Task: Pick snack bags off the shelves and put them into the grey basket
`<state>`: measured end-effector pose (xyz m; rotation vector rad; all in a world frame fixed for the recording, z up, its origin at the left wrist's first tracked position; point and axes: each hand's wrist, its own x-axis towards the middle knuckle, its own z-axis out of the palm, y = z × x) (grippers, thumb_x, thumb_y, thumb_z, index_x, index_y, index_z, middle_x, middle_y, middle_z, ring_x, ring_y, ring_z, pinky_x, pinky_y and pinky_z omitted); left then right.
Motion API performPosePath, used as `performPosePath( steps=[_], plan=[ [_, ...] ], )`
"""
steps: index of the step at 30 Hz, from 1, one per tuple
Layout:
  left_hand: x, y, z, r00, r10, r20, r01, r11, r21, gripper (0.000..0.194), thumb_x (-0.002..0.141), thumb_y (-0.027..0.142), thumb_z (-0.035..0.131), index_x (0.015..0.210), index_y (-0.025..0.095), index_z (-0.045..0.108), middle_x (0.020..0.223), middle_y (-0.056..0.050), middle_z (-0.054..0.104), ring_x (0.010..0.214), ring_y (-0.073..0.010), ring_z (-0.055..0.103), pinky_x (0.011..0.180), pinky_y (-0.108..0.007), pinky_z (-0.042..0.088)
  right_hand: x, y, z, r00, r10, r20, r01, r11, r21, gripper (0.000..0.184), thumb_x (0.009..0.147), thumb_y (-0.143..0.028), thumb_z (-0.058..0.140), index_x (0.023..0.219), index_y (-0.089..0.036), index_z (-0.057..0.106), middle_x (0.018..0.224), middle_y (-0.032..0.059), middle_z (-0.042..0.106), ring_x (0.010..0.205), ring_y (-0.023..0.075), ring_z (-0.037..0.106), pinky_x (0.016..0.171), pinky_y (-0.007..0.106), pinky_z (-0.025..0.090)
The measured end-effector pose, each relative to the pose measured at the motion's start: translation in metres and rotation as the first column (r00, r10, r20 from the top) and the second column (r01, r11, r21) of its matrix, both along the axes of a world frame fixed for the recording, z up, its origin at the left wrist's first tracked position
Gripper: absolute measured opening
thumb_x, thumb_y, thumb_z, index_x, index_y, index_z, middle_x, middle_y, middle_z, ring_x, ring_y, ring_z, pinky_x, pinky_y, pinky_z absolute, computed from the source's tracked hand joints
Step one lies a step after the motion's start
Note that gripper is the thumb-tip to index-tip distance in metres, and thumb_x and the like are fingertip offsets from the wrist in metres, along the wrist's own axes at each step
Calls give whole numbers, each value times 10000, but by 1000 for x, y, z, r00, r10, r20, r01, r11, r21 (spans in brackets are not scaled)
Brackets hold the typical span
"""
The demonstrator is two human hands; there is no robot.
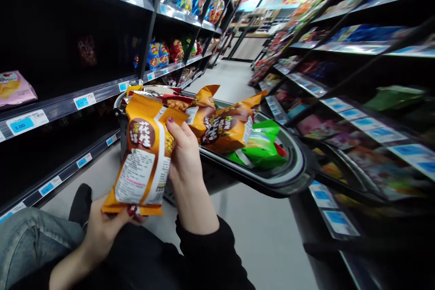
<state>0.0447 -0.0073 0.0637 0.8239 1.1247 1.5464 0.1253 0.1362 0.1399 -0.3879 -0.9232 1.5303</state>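
Between my hands is an orange-brown bag of peanuts (137,176), its back with a white printed panel turned toward me. My left hand (105,231) grips its bottom edge, thumb on top. My right hand (185,154) holds the upper right side, with the thumb across the front and the other fingers hidden behind. Just beyond the bag stands a dark shopping basket (295,172) with a grey rim. Inside it lie similar orange bags (227,127), a bright green bag (267,147) and a partly covered red pack (173,99).
At left runs a dark shelf (61,99) with price tags, a pink snack pack (15,88) and several chip bags (158,54). Blurred shelves (356,118) of packaged goods line the right. A pale floor aisle (224,72) leads away between them. The basket's dark handle (326,181) sticks out rightward.
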Motion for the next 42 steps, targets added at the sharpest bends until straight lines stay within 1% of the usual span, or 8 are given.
performPosePath(
  steps=[3, 7, 13, 17, 21, 28, 36, 42],
  plan=[
    [3, -2, 3, 991, -112, -78, 109, 993, -51, 202, 746, 283, 651, 837, 104, 671, 699, -62, 709, 644, -199, 673, 620, -290, 554, -1, -10, 4, 997, -73, 0, 73, 997, -13, 153, 679, -234, 644, 827, -221, 607, 814, -18, 701, 794, 177, 655, 764, 348, 519],
    [2, 1, 2, 966, -113, -231, 95, 991, -89, 163, 741, 255, 626, 691, 108, 677, 625, -50, 682, 585, -163, 637, 565, -247, 527, -2, -19, 8, 996, -88, -14, 88, 996, 0, 164, 698, -223, 631, 861, -224, 612, 849, -17, 705, 838, 178, 655, 783, 344, 517],
    [1, -9, -8, 959, -141, -247, 109, 984, -139, 164, 767, 266, 612, 787, 116, 674, 698, -63, 699, 630, -168, 644, 585, -255, 525, -4, -16, 5, 1000, 5, -13, -6, 997, -81, 170, 675, -211, 640, 843, -212, 618, 814, -12, 709, 817, 187, 660, 753, 349, 534],
    [-8, -17, -5, 818, -215, -533, 241, 970, -22, 165, 816, 243, 553, 836, 186, 707, 834, -67, 714, 777, -191, 644, 755, -303, 509, -6, -12, 0, 994, 110, 24, -106, 985, -140, 154, 672, -222, 642, 823, -205, 617, 783, -5, 707, 735, 189, 665, 693, 350, 549],
    [-11, -22, 3, 679, -131, -723, 289, 952, 98, 263, 776, 170, 582, 985, 280, 698, 924, -45, 717, 892, -228, 622, 845, -345, 457, -9, -10, -5, 967, 243, 74, -223, 951, -213, 96, 684, -225, 628, 779, -209, 623, 698, -12, 692, 611, 172, 646, 594, 317, 548],
    [6, -26, 5, 866, -43, -497, 149, 973, 176, 225, 741, 155, 610, 904, 265, 719, 869, -56, 718, 857, -251, 608, 925, -395, 387, -13, -12, -10, 942, 324, 86, -300, 930, -212, 57, 695, -235, 633, 746, -217, 615, 702, -19, 685, 599, 165, 636, 592, 309, 537],
    [6, -24, 8, 859, -24, -511, 127, 978, 168, 171, 711, 145, 633, 819, 238, 728, 792, -71, 707, 797, -247, 611, 900, -385, 381, -14, -14, -7, 941, 330, 75, -305, 923, -236, 23, 708, -206, 612, 728, -202, 624, 649, -33, 663, 528, 116, 589, 523, 242, 492],
    [8, -23, 6, 871, 26, -491, 92, 973, 214, 131, 707, 166, 637, 780, 241, 716, 770, -70, 706, 774, -250, 609, 851, -383, 411, -14, -15, -9, 938, 337, 80, -314, 925, -213, 41, 709, -237, 621, 741, -211, 620, 667, -36, 660, 547, 128, 591, 573, 272, 503]
  ],
)
